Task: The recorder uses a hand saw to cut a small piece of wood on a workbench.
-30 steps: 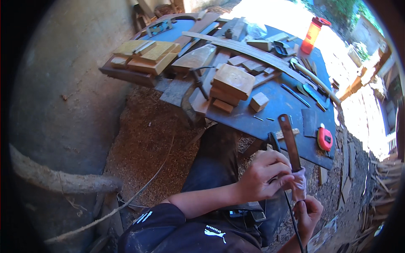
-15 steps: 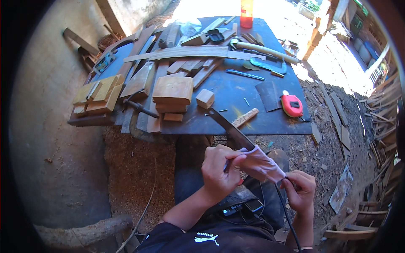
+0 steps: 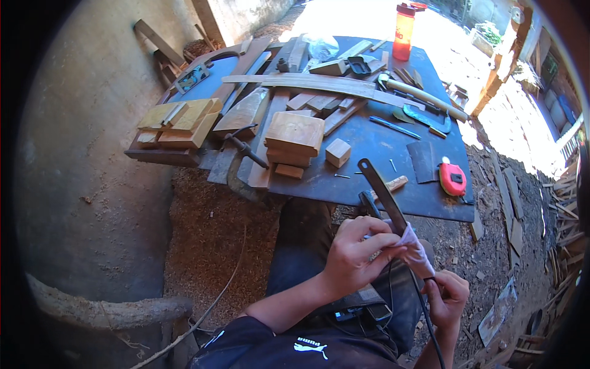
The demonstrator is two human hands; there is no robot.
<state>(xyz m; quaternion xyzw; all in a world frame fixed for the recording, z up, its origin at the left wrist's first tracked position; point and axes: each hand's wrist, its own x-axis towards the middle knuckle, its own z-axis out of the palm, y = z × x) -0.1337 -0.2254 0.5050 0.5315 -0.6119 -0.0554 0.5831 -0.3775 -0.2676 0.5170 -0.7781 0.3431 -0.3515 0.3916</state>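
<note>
My left hand (image 3: pixel 357 252) pinches a pale pink cloth (image 3: pixel 416 251) that is wrapped round a long flat dark metal blade (image 3: pixel 384 190). The blade tilts up and away to the left, its top end holed and rounded. My right hand (image 3: pixel 445 295) is closed on the dark lower end of the blade, just below the cloth. A black cable hangs past the right hand. Beyond the hands, a small wooden cube (image 3: pixel 337 153), a few nails and a red tape measure (image 3: pixel 453 179) lie on the dark tabletop (image 3: pixel 375 154).
A C-clamp (image 3: pixel 239 175) grips the table's front edge among stacked wood blocks (image 3: pixel 294 130). Boards, a long-handled tool (image 3: pixel 424 97), a blue hacksaw and a red bottle (image 3: pixel 403 34) crowd the top. A wall is left, a branch (image 3: pixel 104 313) lower left, scrap wood right.
Over the last second the view has swung about. The blade went from near upright to more slanted, then partly back up. Both hands stay on the cloth-wrapped blade, shifting slightly.
</note>
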